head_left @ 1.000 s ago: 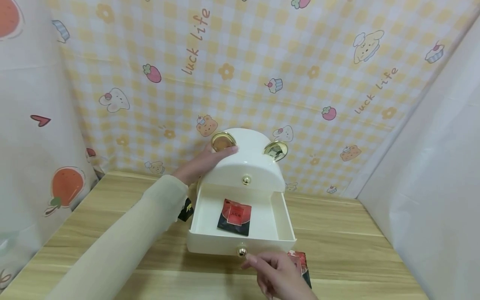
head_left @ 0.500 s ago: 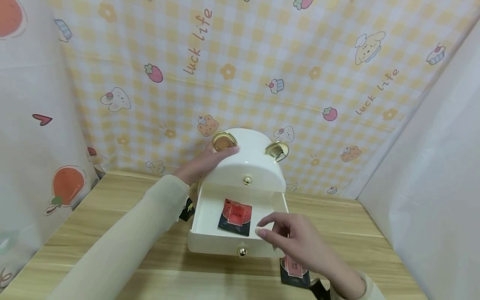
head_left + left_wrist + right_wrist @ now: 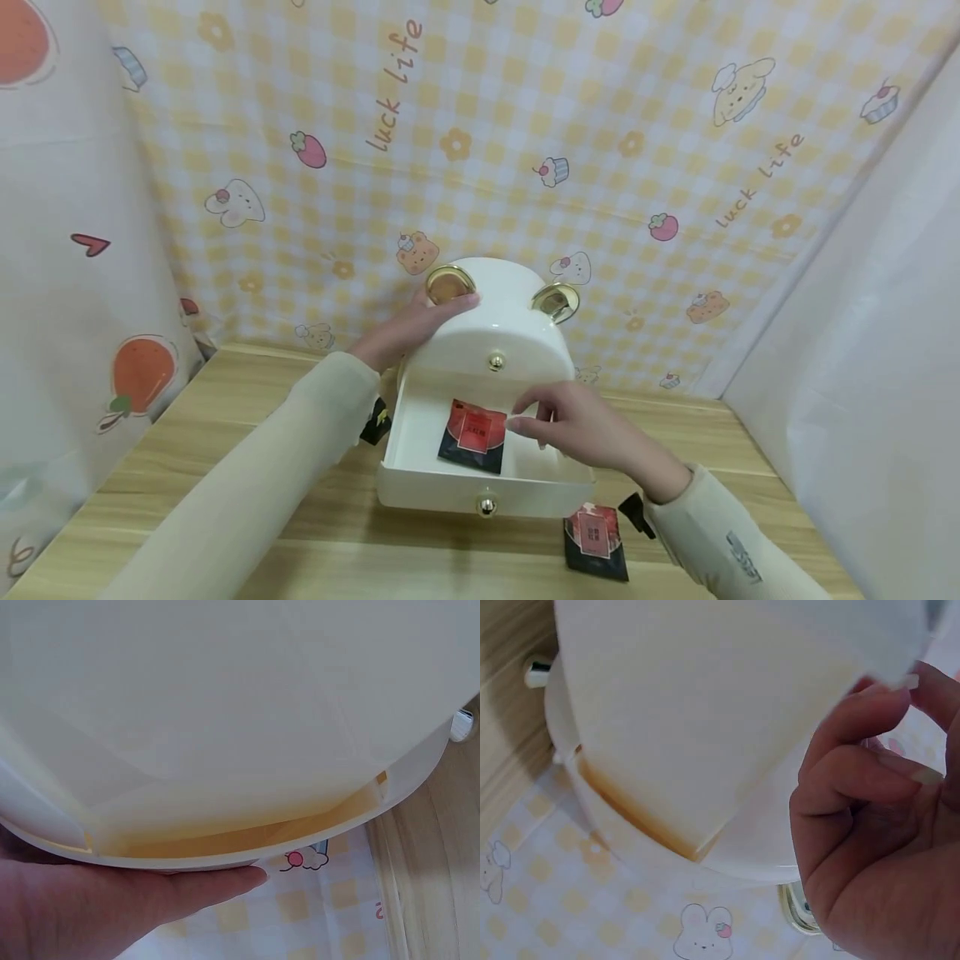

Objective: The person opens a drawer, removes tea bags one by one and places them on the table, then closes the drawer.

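A small white storage box (image 3: 501, 304) with round gold-rimmed ears stands on the table, its lower drawer (image 3: 431, 492) pulled out. Inside the drawer lies a red and black sachet (image 3: 474, 435). My left hand (image 3: 411, 331) rests against the box's upper left side by the ear, one straight digit lying over the top; its other fingers are hidden. My right hand (image 3: 583, 419) hovers over the drawer's right side, thumb and forefinger apart beside the sachet's right edge. Its loosely bent fingers (image 3: 855, 780) hold nothing in the right wrist view.
A second red and black sachet (image 3: 596, 540) lies on the wooden table (image 3: 690, 467), right of the drawer front. Gold knobs stick out from the upper front (image 3: 497, 361) and the drawer. A checked cloth (image 3: 480, 192) hangs close behind the box.
My right hand has left the lower drawer's knob and moved up and over the drawer to the sachet's right side. My left hand stays on the box.
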The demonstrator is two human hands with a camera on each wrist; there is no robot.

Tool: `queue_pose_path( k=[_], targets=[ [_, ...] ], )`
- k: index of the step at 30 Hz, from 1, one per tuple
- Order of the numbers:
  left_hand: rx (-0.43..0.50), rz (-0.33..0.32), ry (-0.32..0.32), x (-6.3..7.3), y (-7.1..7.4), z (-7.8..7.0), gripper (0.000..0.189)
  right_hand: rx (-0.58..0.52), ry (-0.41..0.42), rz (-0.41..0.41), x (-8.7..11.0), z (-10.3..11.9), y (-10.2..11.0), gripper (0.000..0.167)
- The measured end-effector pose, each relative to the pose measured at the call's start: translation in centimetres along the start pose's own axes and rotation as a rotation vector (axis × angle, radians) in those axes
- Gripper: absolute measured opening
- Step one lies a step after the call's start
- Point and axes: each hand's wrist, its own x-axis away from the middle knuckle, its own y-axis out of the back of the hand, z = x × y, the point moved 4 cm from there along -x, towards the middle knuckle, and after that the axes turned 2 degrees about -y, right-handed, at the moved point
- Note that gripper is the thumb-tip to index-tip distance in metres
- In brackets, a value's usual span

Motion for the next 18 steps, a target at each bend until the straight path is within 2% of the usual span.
queue_pose_path(
  k=[2,9,13,18],
  targets=[
    [0.001,0.002,-0.009,0.0,-0.1,0.0,0.058,0.041,0.001,0.011,-0.4,-0.3,-0.2,0.023],
    [0.031,0.005,-0.022,-1.5,0.2,1.4,0.063,0.189,-0.033,0.035,-1.9,-0.7,-1.4,0.028],
    [0.021,-0.007,-0.022,-1.5,0.2,1.4,0.062,0.232,-0.063,0.065,-2.6,-0.7,-2.0,0.032],
    [0.007,0.005,-0.054,-0.6,0.1,0.5,0.057,0.284,-0.107,0.093,-3.6,-1.2,-2.7,0.037]
  ],
)
